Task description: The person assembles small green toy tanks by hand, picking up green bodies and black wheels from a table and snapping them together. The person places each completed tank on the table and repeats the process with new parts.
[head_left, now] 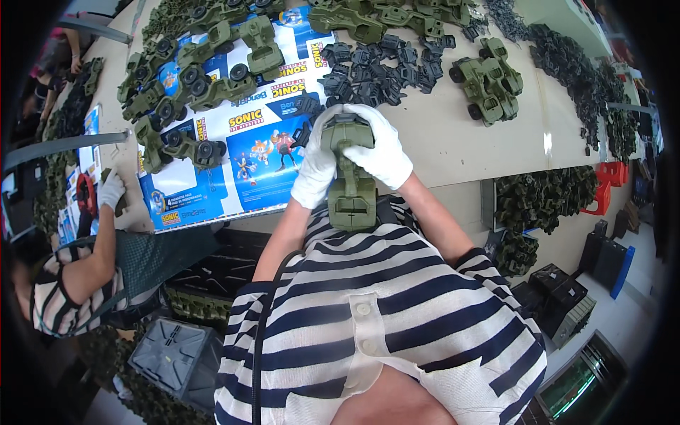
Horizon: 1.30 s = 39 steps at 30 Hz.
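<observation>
Both my hands wear white gloves and grip one olive-green toy vehicle body (352, 202) at the table's near edge. My left hand (316, 164) is wrapped round its left side. My right hand (382, 150) closes on the right side, its thumb lying across the narrow middle. The body's far end sits between my palms, and its near end with a rectangular recess points toward my striped shirt. Most of my left fingers are hidden behind the toy. Just beyond my hands lies a pile of small dark grey plastic parts (379, 74).
Several green toy vehicles with black wheels (202, 85) lie on a printed blue-and-white cardboard sheet (212, 191) at left. Another green vehicle (489, 85) stands at right, near heaped dark parts (567, 64). A co-worker's gloved hand (111, 190) is at far left. Crates (173, 354) stand below.
</observation>
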Tool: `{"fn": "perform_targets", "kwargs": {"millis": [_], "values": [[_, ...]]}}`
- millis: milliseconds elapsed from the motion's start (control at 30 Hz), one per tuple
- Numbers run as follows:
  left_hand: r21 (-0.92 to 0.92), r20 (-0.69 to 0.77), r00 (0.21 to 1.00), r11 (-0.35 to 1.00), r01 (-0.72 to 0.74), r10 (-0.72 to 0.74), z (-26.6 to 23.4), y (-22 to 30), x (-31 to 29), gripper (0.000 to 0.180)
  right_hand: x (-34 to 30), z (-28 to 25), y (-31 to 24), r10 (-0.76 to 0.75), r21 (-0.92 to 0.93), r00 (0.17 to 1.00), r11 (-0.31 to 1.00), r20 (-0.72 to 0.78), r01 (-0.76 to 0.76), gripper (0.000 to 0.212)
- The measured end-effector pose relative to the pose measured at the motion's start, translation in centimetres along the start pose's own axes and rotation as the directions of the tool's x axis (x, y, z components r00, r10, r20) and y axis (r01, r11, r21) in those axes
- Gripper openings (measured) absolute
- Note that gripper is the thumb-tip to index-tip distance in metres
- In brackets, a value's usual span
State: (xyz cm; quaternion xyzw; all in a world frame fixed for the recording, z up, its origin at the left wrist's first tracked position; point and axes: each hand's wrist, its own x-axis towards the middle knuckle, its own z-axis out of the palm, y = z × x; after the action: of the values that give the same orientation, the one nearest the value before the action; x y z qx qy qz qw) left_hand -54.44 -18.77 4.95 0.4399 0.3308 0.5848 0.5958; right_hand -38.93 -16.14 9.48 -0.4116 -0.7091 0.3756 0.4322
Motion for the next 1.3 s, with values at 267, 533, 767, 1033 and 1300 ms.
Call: {"fn": "perform_targets", "kwargs": {"millis": [267,533,767,1033,1300], "values": [[0.339,-0.226,0.974,0.938,0.071,0.008,1.4,0.1,0.3,0.043,-0.6,0.7,0.9,-0.048,-0.076,0.987,0.996,-0.156,0.036,0.028],[0.795,0.131,0.985,0.605,-0.038,-0.11,1.8,-0.9,5.1,0.06,-3.3,-0.6,6.3,0.302,0.083,0.887,0.953,-0.349,-0.292,0.025],[0.972,-0.218,0.914,-0.004,0.234,0.343,-7.4,2.4,11.7,0.046,-5.8,-15.1,20.4,0.288,-0.194,0.741,0.85,-0.607,-0.49,0.029],[0.783,-0.622,0.78,-0.025,0.622,-0.077,-15.8,3.1,24.4,0.11,-3.1,-8.5,7.9,0.079,-0.611,0.965,0.76,-0.251,-0.221,0.034],[0.65,-0.689,0.696,0.252,0.717,-0.2,-22.9,-1.1,28.3,0.116,-2.6,0.3,8.9,0.409,-0.803,0.912,0.544,0.003,-0.241,0.056]]}}
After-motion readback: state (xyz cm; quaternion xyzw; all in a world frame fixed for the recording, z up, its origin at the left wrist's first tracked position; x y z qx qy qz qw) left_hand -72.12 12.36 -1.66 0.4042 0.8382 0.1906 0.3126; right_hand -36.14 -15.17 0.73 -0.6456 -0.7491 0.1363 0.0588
